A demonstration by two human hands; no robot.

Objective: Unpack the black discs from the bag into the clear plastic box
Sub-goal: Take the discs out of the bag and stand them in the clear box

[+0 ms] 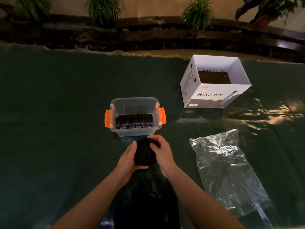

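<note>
Two bare hands meet over a dark green table cover, gripping a stack of black discs (pixel 144 154) between them — the left hand (pixel 130 158) cups its near side with fingers curled beneath, the right hand (pixel 162 152) wraps over the top. Just beyond stands the clear plastic box (pixel 134 116) with orange latches, a row of discs on edge inside. To the right lies a crumpled clear bag (pixel 226 169); farther back, an open white cardboard carton (pixel 214 83).

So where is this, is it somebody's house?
Probably not a house. It looks like a lobby or hall: a long stone planter ledge with leafy plants runs behind a big table under a dark green cloth. I can't tell for sure.
</note>
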